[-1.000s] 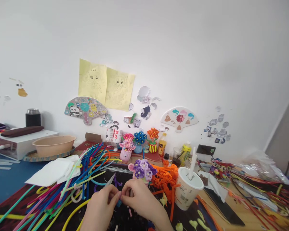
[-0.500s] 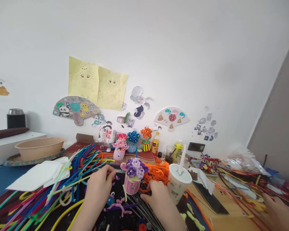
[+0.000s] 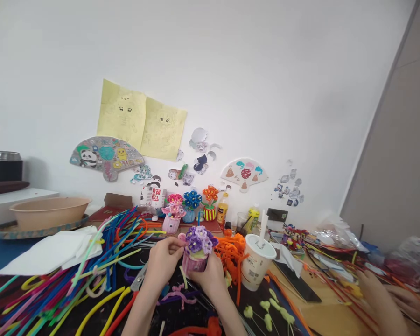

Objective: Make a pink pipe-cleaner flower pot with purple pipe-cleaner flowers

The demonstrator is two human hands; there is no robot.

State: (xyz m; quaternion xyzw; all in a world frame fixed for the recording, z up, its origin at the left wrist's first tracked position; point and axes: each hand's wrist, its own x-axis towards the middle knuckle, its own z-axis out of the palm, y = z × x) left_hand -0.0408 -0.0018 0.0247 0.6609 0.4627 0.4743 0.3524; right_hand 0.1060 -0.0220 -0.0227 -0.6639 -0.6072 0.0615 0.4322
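Held close to upright near the front of a cluttered brown wooden bench [image 3: 331,319]: a pink ribbed fuzzy-stem pot [image 3: 192,263] topped with purple and lilac fuzzy flowers [image 3: 199,240]; at its left, the left hand [image 3: 165,259], fingers pinching what looks like a rounded pink fuzzy ear [image 3: 182,236]; around its right side and lower front, the right hand [image 3: 210,275], fingers curled on the wall, tips partly hidden; largely complete, to judge by wall, ear and dense blooms; impossible to tell what remains beyond the ear; just in front, lying unattached, a twisted pink-and-purple fuzzy piece [image 3: 178,295]; to the right, a tangled orange fuzzy-stem heap [image 3: 234,247], then a white lidded paper cup [image 3: 257,266]; behind, seemingly finished, a blue-flowered pot [image 3: 191,212] and an orange-flowered, red-and-yellow striped pot [image 3: 210,212]; far right, another person's hand [image 3: 374,291].
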